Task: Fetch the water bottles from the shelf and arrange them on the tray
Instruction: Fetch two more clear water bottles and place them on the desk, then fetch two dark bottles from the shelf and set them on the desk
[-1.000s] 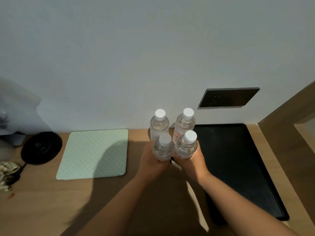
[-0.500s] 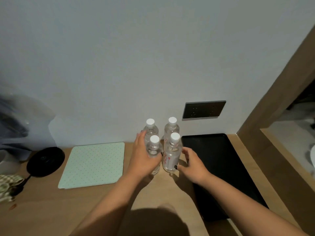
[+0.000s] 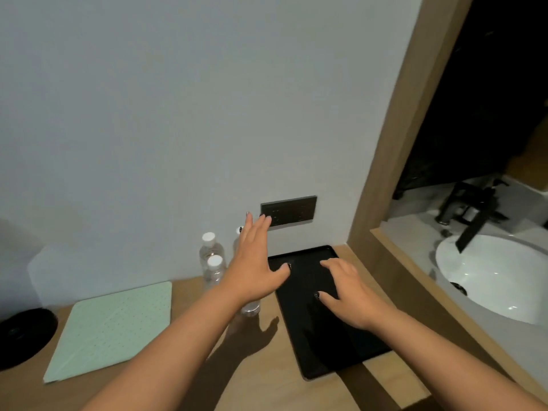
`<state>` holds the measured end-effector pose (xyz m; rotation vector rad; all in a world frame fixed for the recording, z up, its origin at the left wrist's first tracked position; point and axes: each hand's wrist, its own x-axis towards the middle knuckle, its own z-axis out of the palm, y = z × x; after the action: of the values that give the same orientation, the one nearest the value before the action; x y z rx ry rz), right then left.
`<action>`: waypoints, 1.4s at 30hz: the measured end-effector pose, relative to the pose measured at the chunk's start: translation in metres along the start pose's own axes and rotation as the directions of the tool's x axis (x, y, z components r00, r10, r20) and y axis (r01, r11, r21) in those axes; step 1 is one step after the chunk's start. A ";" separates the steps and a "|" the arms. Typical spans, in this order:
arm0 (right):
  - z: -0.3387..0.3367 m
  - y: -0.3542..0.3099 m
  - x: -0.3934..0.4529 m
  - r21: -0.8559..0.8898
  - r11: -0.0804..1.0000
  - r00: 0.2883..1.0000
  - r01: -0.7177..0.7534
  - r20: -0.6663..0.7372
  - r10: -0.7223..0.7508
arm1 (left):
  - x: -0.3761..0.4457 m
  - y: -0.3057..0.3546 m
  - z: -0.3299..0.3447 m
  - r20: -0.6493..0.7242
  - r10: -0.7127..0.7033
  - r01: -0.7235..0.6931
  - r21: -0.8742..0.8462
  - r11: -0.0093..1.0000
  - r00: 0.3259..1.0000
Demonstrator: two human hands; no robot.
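Observation:
Clear water bottles with white caps stand on the wooden counter just left of the black tray (image 3: 353, 345). One bottle (image 3: 210, 250) is at the back near the wall, another (image 3: 215, 271) in front of it. My left hand (image 3: 253, 262) hovers open over the group and hides the rest; only a bottle base (image 3: 250, 308) and a cap (image 3: 238, 230) peek out. My right hand (image 3: 345, 289) is spread open above the tray, holding nothing. The tray has no bottles on it.
A mint dotted mat (image 3: 115, 327) lies on the counter to the left, with a round black base (image 3: 20, 333) beyond it. A dark switch panel (image 3: 292, 212) is on the wall. A wooden frame (image 3: 394, 161) borders a white sink (image 3: 492, 271) at right.
Both hands have let go of the bottles, which now stand on the counter. My left hand lifted and opened above them; my right hand moved right over the tray. The view swung right.

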<state>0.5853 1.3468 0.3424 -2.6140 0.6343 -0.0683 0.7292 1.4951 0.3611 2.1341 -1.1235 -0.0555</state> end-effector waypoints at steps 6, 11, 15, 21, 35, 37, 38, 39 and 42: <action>-0.055 0.062 -0.072 -0.175 0.977 0.990 -0.121 -0.095 0.106 | -0.003 0.080 0.035 0.106 0.105 -0.107 0.011 0.994 0.989; -0.102 0.119 -0.168 -0.231 0.937 0.962 -0.261 -0.145 0.232 | -0.022 0.171 0.085 0.235 0.247 -0.238 -0.063 0.969 0.940; -0.140 0.162 -0.256 -0.241 0.889 0.916 -0.390 -0.199 0.348 | -0.045 0.249 0.128 0.307 0.348 -0.333 -0.102 0.937 0.886; -0.189 0.208 -0.377 -0.202 0.803 0.821 -0.561 -0.263 0.508 | -0.087 0.366 0.186 0.376 0.499 -0.458 -0.198 0.867 0.781; -0.220 0.304 -0.543 0.071 0.587 0.514 -0.806 -0.409 0.755 | -0.127 0.557 0.299 0.534 0.723 -0.676 -0.335 0.657 0.438; -0.224 0.324 -0.553 0.095 0.562 0.483 -0.822 -0.405 0.776 | -0.124 0.576 0.323 0.571 0.704 -0.667 -0.330 0.668 0.423; -0.227 0.335 -0.556 0.105 0.551 0.472 -0.828 -0.402 0.785 | -0.122 0.586 0.337 0.590 0.691 -0.652 -0.336 0.680 0.417; -0.230 0.347 -0.558 0.116 0.540 0.458 -0.834 -0.400 0.794 | -0.119 0.597 0.350 0.613 0.678 -0.632 -0.348 0.692 0.406; -0.247 0.385 -0.559 0.138 0.514 0.425 -0.847 -0.406 0.809 | -0.107 0.630 0.389 0.657 0.666 -0.587 -0.398 0.705 0.353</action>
<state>-0.1142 1.1883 0.4278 -2.0276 2.0812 -0.3089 0.0847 1.1198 0.4252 1.3950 -2.3536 -0.7176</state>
